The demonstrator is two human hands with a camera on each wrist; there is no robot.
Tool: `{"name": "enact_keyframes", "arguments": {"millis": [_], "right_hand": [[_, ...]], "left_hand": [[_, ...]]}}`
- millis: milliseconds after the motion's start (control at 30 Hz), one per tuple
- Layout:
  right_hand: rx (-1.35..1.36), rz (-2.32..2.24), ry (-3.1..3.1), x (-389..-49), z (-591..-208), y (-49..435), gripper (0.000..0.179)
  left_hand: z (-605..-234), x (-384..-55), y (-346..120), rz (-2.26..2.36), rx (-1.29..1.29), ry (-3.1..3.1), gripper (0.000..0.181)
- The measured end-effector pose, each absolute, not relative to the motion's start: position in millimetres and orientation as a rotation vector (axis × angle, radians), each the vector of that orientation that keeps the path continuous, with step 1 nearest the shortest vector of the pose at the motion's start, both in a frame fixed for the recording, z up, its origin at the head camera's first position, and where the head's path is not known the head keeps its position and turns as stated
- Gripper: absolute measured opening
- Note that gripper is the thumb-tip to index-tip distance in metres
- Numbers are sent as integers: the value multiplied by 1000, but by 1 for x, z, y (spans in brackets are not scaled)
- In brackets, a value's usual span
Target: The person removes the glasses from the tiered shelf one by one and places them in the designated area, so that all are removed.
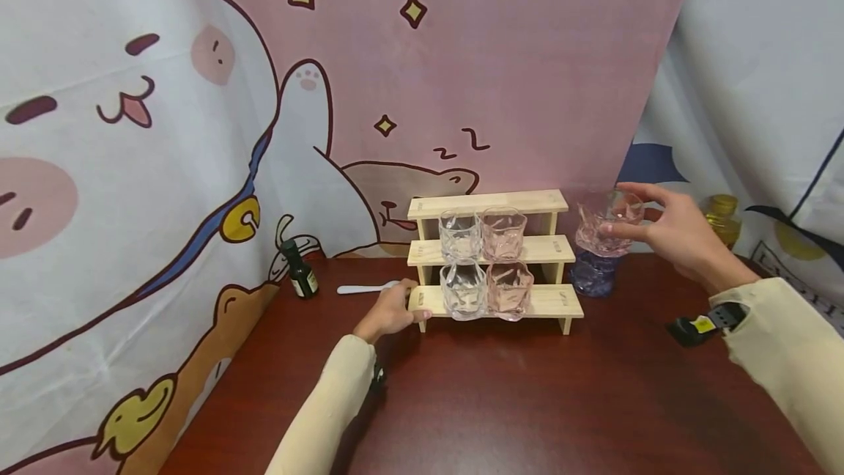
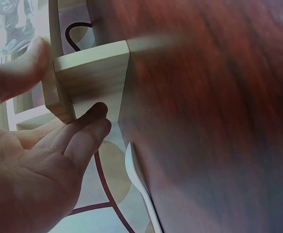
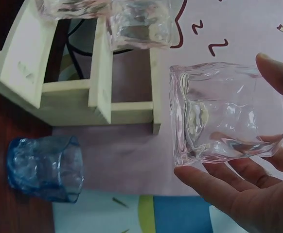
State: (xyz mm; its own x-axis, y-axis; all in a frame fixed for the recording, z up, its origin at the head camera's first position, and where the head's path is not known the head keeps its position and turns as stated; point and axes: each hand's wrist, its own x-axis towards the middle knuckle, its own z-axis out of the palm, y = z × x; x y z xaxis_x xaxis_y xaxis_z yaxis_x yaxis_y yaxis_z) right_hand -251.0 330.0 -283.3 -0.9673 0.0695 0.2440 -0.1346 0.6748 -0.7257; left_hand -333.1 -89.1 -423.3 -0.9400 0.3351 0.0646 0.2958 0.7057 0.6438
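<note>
My right hand (image 1: pixel 679 229) holds a pale pink glass (image 1: pixel 605 229) by its sides, thumb and fingers around it. In the right wrist view this glass (image 3: pixel 224 114) is off the table, clear of the rack. Below it a blue glass (image 1: pixel 595 273) stands on the table beside the rack. My left hand (image 1: pixel 390 310) grips the left end of the lowest step of a three-step wooden rack (image 1: pixel 554 303), thumb on top and fingers beneath. Two clear glasses (image 1: pixel 464 289) and two pink glasses (image 1: pixel 510 289) stand on the lower and middle steps.
A white spoon-like utensil (image 1: pixel 363 289) lies left of the rack, near a small dark bottle (image 1: pixel 300 271). A yellow container (image 1: pixel 724 218) stands behind my right hand. Printed cloth (image 1: pixel 514 79) hangs behind and beside the dark red table (image 1: pixel 501 402).
</note>
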Motion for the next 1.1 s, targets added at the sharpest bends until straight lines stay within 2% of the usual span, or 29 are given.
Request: {"name": "enact_keyframes", "arguments": {"millis": [567,867,1100], "right_hand": [[-111,1012,-2623,-246,-313,362,93],[-83,1087,-2622,-245,-334,386,88],[-141,1115,-2671,-244,-348,396,96]], "left_hand": [[-422,-336,-91,1052,495,2818,61],[-422,-335,-90,1050,520,2838,59],[-423,-335,-90,1054,521,2850,58]]}}
